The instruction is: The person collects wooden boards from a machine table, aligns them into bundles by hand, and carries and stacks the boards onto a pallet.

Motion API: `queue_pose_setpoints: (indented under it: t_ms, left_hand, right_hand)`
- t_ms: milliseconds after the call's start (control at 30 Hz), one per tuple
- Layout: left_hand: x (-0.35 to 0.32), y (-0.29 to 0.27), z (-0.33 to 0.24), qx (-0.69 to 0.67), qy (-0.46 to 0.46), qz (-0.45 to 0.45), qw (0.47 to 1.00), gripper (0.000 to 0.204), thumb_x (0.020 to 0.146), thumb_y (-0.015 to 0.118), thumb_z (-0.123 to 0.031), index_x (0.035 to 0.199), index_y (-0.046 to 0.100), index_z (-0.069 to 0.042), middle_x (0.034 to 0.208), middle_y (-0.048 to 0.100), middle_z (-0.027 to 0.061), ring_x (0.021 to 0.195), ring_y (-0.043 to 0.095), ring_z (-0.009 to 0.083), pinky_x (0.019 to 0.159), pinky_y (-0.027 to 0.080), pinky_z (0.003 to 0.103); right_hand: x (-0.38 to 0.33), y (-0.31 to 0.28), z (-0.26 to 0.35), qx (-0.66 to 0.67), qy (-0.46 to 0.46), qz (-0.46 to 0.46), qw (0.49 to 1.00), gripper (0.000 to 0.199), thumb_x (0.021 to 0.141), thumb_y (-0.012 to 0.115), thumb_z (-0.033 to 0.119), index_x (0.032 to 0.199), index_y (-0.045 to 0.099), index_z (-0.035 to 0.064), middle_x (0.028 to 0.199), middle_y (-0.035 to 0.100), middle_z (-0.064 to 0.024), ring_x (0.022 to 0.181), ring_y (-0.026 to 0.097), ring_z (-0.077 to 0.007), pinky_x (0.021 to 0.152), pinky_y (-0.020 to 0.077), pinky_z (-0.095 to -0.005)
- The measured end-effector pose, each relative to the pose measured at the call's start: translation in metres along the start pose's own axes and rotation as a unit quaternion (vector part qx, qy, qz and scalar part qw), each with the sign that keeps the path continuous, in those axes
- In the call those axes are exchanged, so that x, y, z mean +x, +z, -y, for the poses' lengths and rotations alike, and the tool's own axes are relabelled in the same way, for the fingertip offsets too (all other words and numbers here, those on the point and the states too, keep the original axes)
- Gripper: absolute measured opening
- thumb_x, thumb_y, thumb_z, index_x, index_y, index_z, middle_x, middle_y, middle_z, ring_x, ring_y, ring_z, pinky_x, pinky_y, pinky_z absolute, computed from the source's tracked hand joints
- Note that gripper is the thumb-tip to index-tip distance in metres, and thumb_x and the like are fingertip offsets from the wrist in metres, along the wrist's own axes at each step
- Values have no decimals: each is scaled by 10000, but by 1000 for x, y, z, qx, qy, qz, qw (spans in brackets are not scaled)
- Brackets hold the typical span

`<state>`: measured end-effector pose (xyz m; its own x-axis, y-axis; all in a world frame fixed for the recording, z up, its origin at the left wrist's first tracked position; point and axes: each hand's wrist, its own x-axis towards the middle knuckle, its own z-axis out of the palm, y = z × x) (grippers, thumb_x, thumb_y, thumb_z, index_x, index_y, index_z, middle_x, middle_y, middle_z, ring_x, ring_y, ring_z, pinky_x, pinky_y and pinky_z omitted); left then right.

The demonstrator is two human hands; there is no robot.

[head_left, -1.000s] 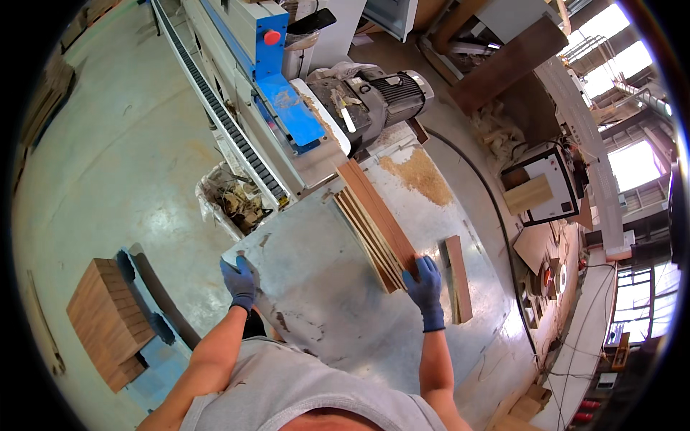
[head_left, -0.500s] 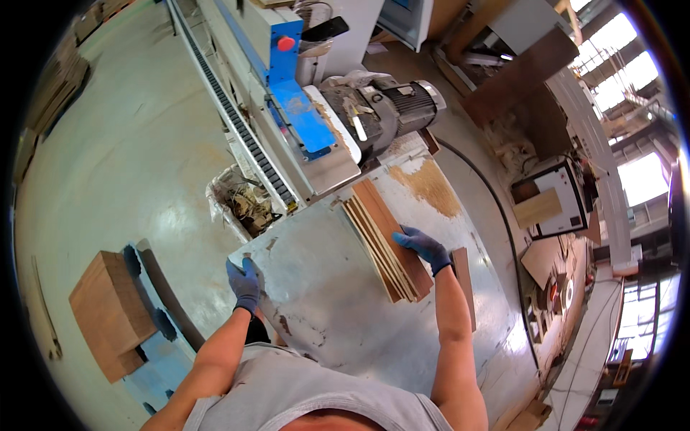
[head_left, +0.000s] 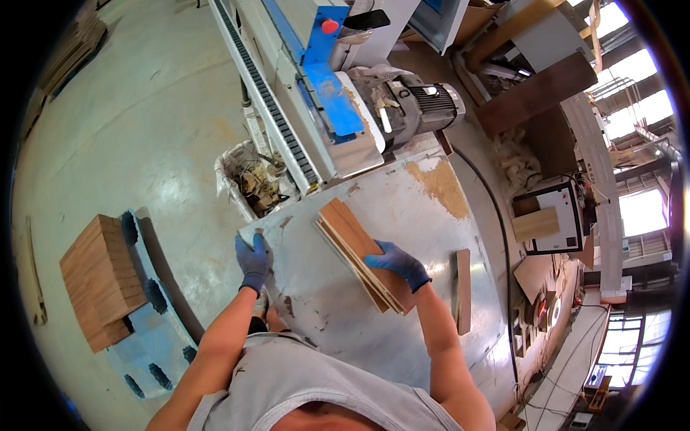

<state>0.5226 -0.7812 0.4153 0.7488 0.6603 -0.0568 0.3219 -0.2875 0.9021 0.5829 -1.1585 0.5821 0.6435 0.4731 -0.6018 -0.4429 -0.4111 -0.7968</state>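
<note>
My right hand (head_left: 397, 264), in a blue glove, grips the right side of a stack of thin wooden boards (head_left: 350, 243). The stack lies aslant over the metal tabletop (head_left: 316, 294), with a reddish-brown face on top and pale edges along its left side. Part of the stack is hidden under that hand. At the table's left corner rests my left hand (head_left: 251, 264), also gloved in blue, its thumb apart from the fingers and no board in it. A separate narrow board (head_left: 463, 291) lies to the right of the stack.
Beyond the table stands a machine with a blue guard (head_left: 334, 100), a red button (head_left: 329, 26) and a motor (head_left: 424, 108). Sawdust (head_left: 442, 187) covers the far tabletop. A scrap bin (head_left: 255, 179) and stacked wood blocks (head_left: 104, 280) on a blue pallet (head_left: 154, 348) are leftward.
My right hand has drawn the stack left and nearer to me across the tabletop, and its boards sit closer together. My left hand stays at the table corner. The view has shifted slightly.
</note>
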Motion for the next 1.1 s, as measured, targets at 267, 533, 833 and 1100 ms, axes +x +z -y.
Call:
queue_pose_setpoints:
  t_ms: [267,533,833,1100]
  left_hand:
    - [10,-6,14,16,25,-11,999,717,940,689,-427,1406,530,94,1314,614,343,1228,593,477,1058,469,479]
    - [-1,-82,-37,-21,147,80,986,559,949,675,-205,1419,543,67,1379,606,289,1283,578,436,1080,463,457]
    - [-20,-105,-94,24,499,245,831,495,913,664,-136,1372,572,24,1449,544,254,1370,490,441,1164,372,563]
    - [-38,-11,-115,133,602,376,691,453,944,609,-270,1307,627,0,1371,594,211,1349,489,404,1210,296,562]
  right_hand:
    - [-13,88,8,-70,-41,-13,997,747,877,783,278,1516,517,-3,1325,675,-79,1174,599,-146,1060,468,-332]
    - [-12,164,-15,-341,-74,-208,914,841,742,846,506,1331,593,-39,1264,644,-269,1154,627,-403,1027,495,-472]
    - [1,288,-44,-531,-122,-473,692,564,835,651,160,1352,579,-55,1408,501,-381,1310,497,-544,1108,388,-669]
    - [12,280,-62,-549,-119,-476,676,574,817,683,213,1327,621,-41,1464,501,-362,1376,477,-521,1136,366,-664]
